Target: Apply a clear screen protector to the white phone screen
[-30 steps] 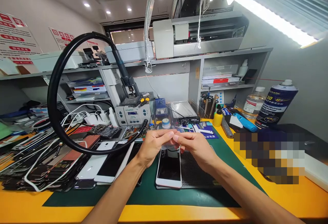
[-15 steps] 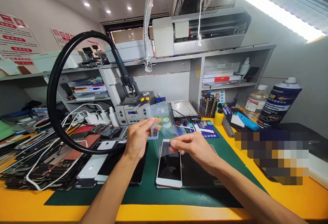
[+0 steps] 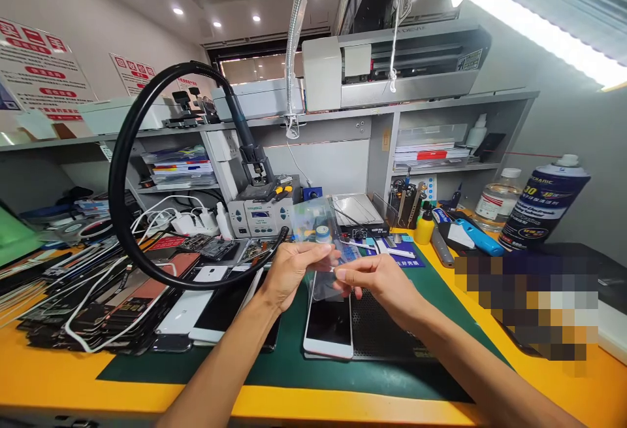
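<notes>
A thin see-through plastic film [image 3: 313,214] hangs over the workbench. My left hand [image 3: 294,272] pinches it between thumb and fingers, close to its middle. My right hand [image 3: 381,282] has its thumb and fingertips pressed together at the film's right side, very near the left fingertips. Below both hands a white-framed phone [image 3: 329,327] with a dark screen lies face up, its top end partly covered by the film and fingers. Through the film shows a small round tub with a blue-and-white label [image 3: 322,234].
A green mat [image 3: 289,376] covers the yellow bench, with a black perforated plate [image 3: 379,330] right of the phone. Stacked phone parts [image 3: 112,297] fill the left. A thick black hose [image 3: 115,173] loops there. A spray can [image 3: 545,202] and bottle [image 3: 497,199] stand right.
My left hand has moved right and down, closing the gap to my right hand. The film has lowered with it. The whole view has shifted slightly.
</notes>
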`<control>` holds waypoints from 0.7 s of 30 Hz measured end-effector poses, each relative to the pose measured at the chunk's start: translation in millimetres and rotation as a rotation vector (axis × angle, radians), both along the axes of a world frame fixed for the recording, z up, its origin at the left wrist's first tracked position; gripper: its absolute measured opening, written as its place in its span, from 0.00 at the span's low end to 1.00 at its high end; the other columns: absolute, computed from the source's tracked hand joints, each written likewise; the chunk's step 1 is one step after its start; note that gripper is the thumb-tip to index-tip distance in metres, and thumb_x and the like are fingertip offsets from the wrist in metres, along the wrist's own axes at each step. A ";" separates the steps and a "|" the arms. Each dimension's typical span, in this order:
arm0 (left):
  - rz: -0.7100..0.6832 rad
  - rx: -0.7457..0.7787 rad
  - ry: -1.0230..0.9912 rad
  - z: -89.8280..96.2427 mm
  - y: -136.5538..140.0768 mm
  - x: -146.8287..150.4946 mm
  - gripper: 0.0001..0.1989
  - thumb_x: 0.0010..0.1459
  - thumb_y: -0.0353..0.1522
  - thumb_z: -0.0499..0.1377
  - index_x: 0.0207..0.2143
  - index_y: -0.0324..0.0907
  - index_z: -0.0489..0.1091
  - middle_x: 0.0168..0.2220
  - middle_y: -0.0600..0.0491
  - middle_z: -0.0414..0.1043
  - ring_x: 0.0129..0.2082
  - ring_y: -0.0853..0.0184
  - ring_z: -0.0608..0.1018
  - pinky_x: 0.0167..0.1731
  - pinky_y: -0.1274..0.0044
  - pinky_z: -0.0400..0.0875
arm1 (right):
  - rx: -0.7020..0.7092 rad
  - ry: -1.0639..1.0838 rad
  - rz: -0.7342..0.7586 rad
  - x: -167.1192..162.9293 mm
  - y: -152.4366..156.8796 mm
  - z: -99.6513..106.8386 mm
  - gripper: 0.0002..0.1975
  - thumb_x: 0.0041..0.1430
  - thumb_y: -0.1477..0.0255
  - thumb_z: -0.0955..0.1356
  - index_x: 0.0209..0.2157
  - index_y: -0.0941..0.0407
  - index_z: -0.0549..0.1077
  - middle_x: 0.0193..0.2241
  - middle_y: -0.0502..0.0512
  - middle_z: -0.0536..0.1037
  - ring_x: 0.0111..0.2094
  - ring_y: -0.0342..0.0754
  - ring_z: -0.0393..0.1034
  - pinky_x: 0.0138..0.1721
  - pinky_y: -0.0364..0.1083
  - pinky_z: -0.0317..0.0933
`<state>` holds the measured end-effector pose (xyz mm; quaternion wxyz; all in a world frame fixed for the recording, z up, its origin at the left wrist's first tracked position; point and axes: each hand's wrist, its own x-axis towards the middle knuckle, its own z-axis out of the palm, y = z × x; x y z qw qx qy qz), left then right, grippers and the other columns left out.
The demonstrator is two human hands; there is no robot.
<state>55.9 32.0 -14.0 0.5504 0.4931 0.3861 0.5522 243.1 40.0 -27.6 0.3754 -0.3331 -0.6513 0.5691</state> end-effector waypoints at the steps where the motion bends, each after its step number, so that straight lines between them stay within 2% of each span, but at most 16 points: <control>1: 0.024 0.003 -0.009 0.3 0.6 -0.3 0.13 0.50 0.37 0.71 0.33 0.33 0.82 0.34 0.42 0.82 0.34 0.62 0.80 0.39 0.73 0.75 | -0.005 -0.007 -0.003 -0.2 0.0 0.1 0.13 0.55 0.63 0.73 0.25 0.58 0.82 0.24 0.55 0.80 0.26 0.45 0.68 0.28 0.44 0.56; 10: 0.201 0.044 -0.082 6.1 6.9 -14.2 0.14 0.49 0.38 0.72 0.31 0.34 0.81 0.35 0.42 0.82 0.32 0.63 0.81 0.38 0.74 0.76 | -0.030 -0.017 0.038 -3.2 -3.5 4.2 0.11 0.54 0.66 0.73 0.24 0.59 0.81 0.24 0.55 0.80 0.26 0.45 0.68 0.28 0.45 0.56; 14: 0.280 0.051 -0.118 9.3 8.6 -19.5 0.14 0.48 0.37 0.72 0.32 0.34 0.81 0.35 0.42 0.82 0.34 0.61 0.82 0.37 0.74 0.76 | -0.046 -0.025 0.048 -3.9 -5.7 4.1 0.11 0.53 0.67 0.73 0.24 0.59 0.81 0.24 0.56 0.80 0.26 0.45 0.68 0.28 0.45 0.56; 19: 0.327 0.098 -0.021 11.2 6.9 -20.6 0.20 0.54 0.43 0.67 0.34 0.32 0.80 0.32 0.40 0.81 0.29 0.60 0.82 0.34 0.72 0.77 | -0.145 0.032 0.037 -3.0 -6.4 0.9 0.11 0.51 0.66 0.75 0.23 0.60 0.81 0.24 0.56 0.79 0.25 0.45 0.67 0.28 0.45 0.55; 21: 0.292 0.101 0.032 11.0 5.1 -20.9 0.23 0.57 0.47 0.63 0.35 0.33 0.80 0.31 0.41 0.81 0.26 0.61 0.81 0.31 0.72 0.77 | -0.211 0.082 0.030 -2.5 -5.4 -0.8 0.12 0.50 0.65 0.75 0.23 0.61 0.80 0.23 0.55 0.78 0.26 0.44 0.68 0.29 0.44 0.54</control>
